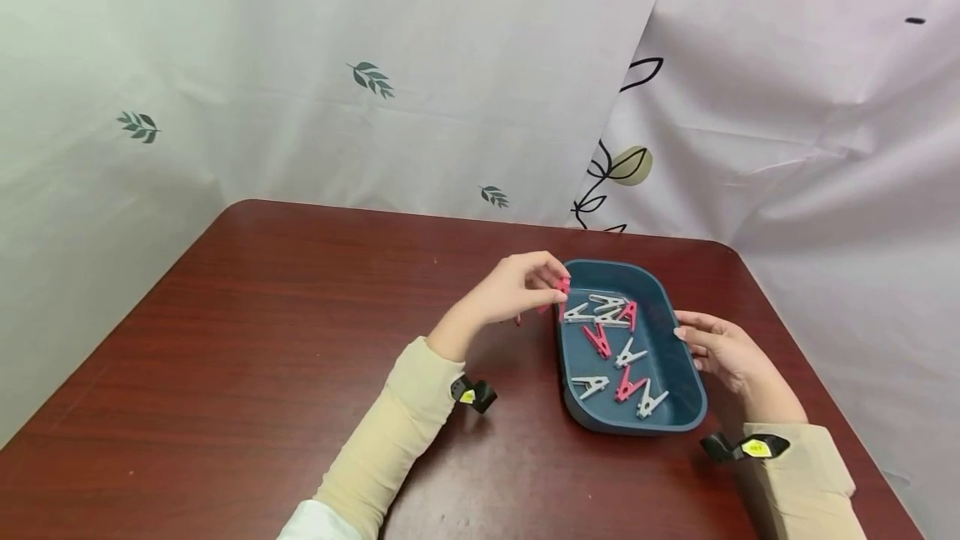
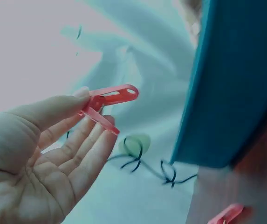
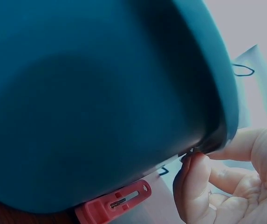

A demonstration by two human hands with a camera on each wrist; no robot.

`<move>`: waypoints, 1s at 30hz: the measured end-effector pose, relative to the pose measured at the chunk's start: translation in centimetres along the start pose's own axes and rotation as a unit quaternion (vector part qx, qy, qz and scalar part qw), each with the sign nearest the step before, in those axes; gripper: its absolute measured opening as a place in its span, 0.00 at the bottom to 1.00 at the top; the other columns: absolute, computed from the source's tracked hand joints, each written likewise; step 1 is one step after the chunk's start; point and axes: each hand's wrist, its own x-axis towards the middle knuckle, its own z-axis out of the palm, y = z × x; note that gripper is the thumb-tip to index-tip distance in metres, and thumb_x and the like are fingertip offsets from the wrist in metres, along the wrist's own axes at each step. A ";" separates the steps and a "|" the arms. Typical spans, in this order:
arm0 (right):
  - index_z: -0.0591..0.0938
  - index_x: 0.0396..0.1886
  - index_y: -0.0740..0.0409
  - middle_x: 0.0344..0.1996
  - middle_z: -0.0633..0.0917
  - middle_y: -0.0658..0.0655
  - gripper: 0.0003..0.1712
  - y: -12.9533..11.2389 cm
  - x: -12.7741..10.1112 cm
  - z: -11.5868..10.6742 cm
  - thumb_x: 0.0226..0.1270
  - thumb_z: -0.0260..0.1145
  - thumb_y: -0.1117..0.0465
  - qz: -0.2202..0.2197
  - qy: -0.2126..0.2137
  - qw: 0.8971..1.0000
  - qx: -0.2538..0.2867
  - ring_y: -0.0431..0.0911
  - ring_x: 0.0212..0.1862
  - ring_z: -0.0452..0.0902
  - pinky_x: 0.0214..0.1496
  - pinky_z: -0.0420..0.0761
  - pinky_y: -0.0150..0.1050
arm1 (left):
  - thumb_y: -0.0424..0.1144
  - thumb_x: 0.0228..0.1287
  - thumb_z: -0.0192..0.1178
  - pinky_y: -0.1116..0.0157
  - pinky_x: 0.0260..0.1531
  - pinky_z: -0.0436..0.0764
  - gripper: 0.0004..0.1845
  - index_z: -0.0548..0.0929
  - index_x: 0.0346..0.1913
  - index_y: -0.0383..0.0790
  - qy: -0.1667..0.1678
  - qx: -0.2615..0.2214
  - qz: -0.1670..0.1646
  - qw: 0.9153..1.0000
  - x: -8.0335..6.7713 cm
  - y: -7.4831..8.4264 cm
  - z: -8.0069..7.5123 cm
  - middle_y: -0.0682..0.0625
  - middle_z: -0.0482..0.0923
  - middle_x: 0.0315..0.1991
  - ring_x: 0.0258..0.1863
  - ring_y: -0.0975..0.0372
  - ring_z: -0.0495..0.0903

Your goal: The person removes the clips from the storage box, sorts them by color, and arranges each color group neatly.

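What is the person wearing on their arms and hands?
Both hands are bare: the left hand and the right hand. Each arm has a long beige sleeve, with a bit of white cloth at the left elbow. At each wrist sits a small black clip-like device bearing a yellow mark, the right one likewise.

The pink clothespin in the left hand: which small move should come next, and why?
Probably move the pink clothespin slightly right and clip it onto the near rim of the blue tray. The left hand pinches it beside that rim, and the right hand steadies the opposite wall. More clothespins lie inside.
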 end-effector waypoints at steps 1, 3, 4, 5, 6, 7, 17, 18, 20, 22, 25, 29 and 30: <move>0.81 0.36 0.36 0.30 0.86 0.44 0.14 0.0 0.0 0.0 0.69 0.59 0.64 0.002 0.001 1.000 -0.001 0.39 0.28 0.82 0.30 0.82 0.32 | 0.34 0.60 0.65 0.60 0.31 0.82 0.12 0.80 0.46 0.39 0.006 -0.001 -0.005 1.000 0.0 -0.2 -0.4 0.46 0.82 0.39 0.33 0.60 0.82; 0.81 0.36 0.36 0.30 0.86 0.44 0.14 0.1 0.0 -0.1 0.69 0.59 0.64 0.004 0.002 1.000 -0.002 0.39 0.28 0.82 0.30 0.82 0.32 | 0.34 0.59 0.65 0.61 0.33 0.82 0.13 0.80 0.47 0.39 0.019 -0.001 -0.013 1.000 -0.1 -0.7 -1.1 0.45 0.83 0.39 0.34 0.59 0.82; 0.81 0.36 0.36 0.30 0.86 0.44 0.14 0.1 0.0 -0.1 0.69 0.58 0.64 0.004 0.002 1.000 -0.002 0.39 0.28 0.82 0.30 0.82 0.32 | 0.34 0.59 0.65 0.62 0.35 0.82 0.13 0.80 0.47 0.38 0.024 -0.002 -0.017 1.000 -0.1 -1.0 -1.4 0.44 0.83 0.40 0.35 0.58 0.82; 0.81 0.36 0.36 0.30 0.86 0.44 0.14 0.1 0.0 -0.1 0.70 0.58 0.64 0.005 0.002 1.000 -0.002 0.39 0.28 0.82 0.30 0.82 0.32 | 0.34 0.59 0.65 0.64 0.38 0.81 0.13 0.80 0.47 0.37 0.029 -0.003 -0.020 0.999 -0.2 -1.3 -1.7 0.44 0.83 0.40 0.35 0.58 0.82; 0.81 0.36 0.36 0.30 0.86 0.44 0.14 0.2 0.0 -0.1 0.70 0.58 0.64 0.004 0.002 1.000 -0.002 0.39 0.28 0.83 0.30 0.82 0.32 | 0.34 0.59 0.65 0.66 0.39 0.81 0.13 0.80 0.47 0.37 0.035 -0.006 -0.026 0.999 -0.2 -1.5 -2.0 0.43 0.82 0.40 0.36 0.58 0.82; 0.81 0.36 0.36 0.30 0.86 0.43 0.14 0.2 0.0 -0.1 0.70 0.58 0.64 0.004 0.001 1.000 -0.002 0.39 0.28 0.83 0.30 0.82 0.32 | 0.34 0.59 0.65 0.66 0.39 0.82 0.13 0.80 0.47 0.36 0.041 -0.012 -0.037 0.998 -0.2 -1.8 -2.2 0.43 0.82 0.40 0.36 0.58 0.82; 0.82 0.36 0.35 0.30 0.86 0.43 0.16 0.1 0.0 -0.2 0.70 0.57 0.65 0.000 -0.002 1.000 0.002 0.39 0.27 0.83 0.30 0.81 0.32 | 0.32 0.61 0.63 0.60 0.40 0.83 0.14 0.78 0.49 0.30 0.111 -0.110 -0.173 0.972 -0.3 -5.1 -3.3 0.38 0.80 0.42 0.46 0.43 0.81; 0.82 0.36 0.35 0.30 0.86 0.43 0.16 0.1 0.0 -0.2 0.70 0.57 0.65 0.000 -0.002 1.000 0.003 0.39 0.27 0.83 0.30 0.82 0.32 | 0.31 0.61 0.63 0.59 0.41 0.83 0.14 0.78 0.49 0.30 0.115 -0.112 -0.180 0.970 -0.4 -5.4 -3.4 0.38 0.80 0.42 0.46 0.42 0.80; 0.82 0.36 0.35 0.30 0.86 0.43 0.16 0.1 0.1 -0.2 0.70 0.57 0.65 -0.001 -0.003 1.000 0.004 0.39 0.27 0.82 0.30 0.82 0.32 | 0.31 0.61 0.62 0.59 0.41 0.83 0.14 0.78 0.49 0.29 0.121 -0.109 -0.193 0.967 -0.4 -5.9 -3.5 0.38 0.81 0.42 0.46 0.42 0.80; 0.82 0.36 0.35 0.30 0.86 0.44 0.16 0.1 0.1 -0.2 0.70 0.57 0.65 -0.003 -0.004 1.000 0.006 0.39 0.27 0.82 0.30 0.82 0.32 | 0.31 0.61 0.62 0.59 0.41 0.83 0.14 0.78 0.48 0.29 0.126 -0.107 -0.210 0.964 -0.5 -6.4 -3.6 0.38 0.81 0.41 0.45 0.44 0.81; 0.83 0.36 0.36 0.30 0.86 0.44 0.16 0.1 0.1 -0.2 0.70 0.57 0.65 -0.004 -0.005 1.000 0.008 0.39 0.27 0.82 0.30 0.82 0.32 | 0.31 0.61 0.62 0.59 0.41 0.83 0.13 0.79 0.48 0.29 0.128 -0.106 -0.239 0.957 -0.6 -7.1 -3.7 0.39 0.82 0.41 0.42 0.47 0.82; 0.83 0.36 0.36 0.30 0.86 0.44 0.16 0.1 0.1 -0.2 0.70 0.57 0.66 -0.005 -0.007 1.000 0.011 0.39 0.27 0.83 0.30 0.82 0.32 | 0.32 0.61 0.63 0.59 0.40 0.84 0.13 0.80 0.48 0.30 0.136 -0.091 -0.268 0.950 -0.8 -7.7 -3.7 0.40 0.82 0.40 0.37 0.55 0.82; 0.83 0.36 0.36 0.30 0.86 0.44 0.16 0.1 0.1 -0.2 0.70 0.57 0.66 -0.005 -0.007 1.000 0.011 0.39 0.27 0.82 0.30 0.82 0.32 | 0.32 0.61 0.63 0.59 0.40 0.84 0.13 0.80 0.48 0.30 0.138 -0.086 -0.271 0.949 -0.8 -7.8 -3.7 0.39 0.83 0.40 0.36 0.56 0.82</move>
